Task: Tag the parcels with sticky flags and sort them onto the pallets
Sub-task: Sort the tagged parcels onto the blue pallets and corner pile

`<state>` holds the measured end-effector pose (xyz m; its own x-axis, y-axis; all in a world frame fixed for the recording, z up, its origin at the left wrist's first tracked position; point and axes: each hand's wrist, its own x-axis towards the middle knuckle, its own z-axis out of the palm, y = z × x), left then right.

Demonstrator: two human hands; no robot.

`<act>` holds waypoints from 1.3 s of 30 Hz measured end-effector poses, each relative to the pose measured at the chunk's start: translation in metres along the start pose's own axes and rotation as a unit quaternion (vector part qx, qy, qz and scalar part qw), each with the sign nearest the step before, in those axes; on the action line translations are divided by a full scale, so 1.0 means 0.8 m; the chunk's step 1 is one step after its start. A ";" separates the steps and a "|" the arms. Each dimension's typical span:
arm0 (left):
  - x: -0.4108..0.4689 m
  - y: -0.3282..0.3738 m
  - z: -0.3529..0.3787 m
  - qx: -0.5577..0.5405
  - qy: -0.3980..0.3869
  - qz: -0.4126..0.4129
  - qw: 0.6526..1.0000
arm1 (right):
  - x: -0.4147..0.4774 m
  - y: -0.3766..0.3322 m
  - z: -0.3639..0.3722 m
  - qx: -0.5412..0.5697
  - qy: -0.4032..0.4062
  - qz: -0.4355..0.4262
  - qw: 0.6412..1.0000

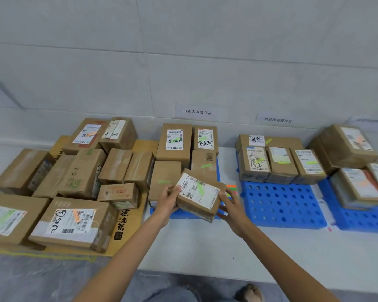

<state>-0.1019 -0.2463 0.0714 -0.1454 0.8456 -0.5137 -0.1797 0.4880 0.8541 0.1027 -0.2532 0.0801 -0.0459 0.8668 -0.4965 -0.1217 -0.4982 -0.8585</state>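
A small brown parcel (200, 194) with a white shipping label and a green flag across it is held tilted over the front of the left blue pallet (179, 214). My left hand (167, 198) grips its left end, fingers curled over the top edge. My right hand (230, 203) holds its right end, fingers around the side. A pad of sticky flags (231, 188) in orange and green lies between the two blue pallets. Behind the held parcel stand several parcels (175, 144) with green flags.
A pile of untagged and orange-flagged parcels (70, 223) lies on flattened cardboard at left. The middle blue pallet (279, 203) holds three parcels (279, 164) at its back. A third blue pallet (358, 219) at right carries stacked parcels. Paper signs hang on the wall.
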 end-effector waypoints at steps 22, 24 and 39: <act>0.061 -0.063 0.048 0.579 -0.079 0.208 0.785 | 0.107 0.038 -0.021 -0.275 -0.041 -0.025 0.960; 0.065 -0.063 0.048 0.600 -0.065 0.199 0.772 | 0.112 0.036 -0.025 -0.315 -0.058 -0.048 0.946; 0.042 0.030 -0.148 0.377 0.154 0.257 0.877 | 0.087 0.009 0.125 -0.471 -0.153 -0.304 0.814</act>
<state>-0.2262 -0.2321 0.0648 -0.2944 0.9540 0.0564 0.6634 0.1616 0.7306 -0.0007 -0.1943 0.0520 -0.5226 0.8525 -0.0109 0.5933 0.3545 -0.7227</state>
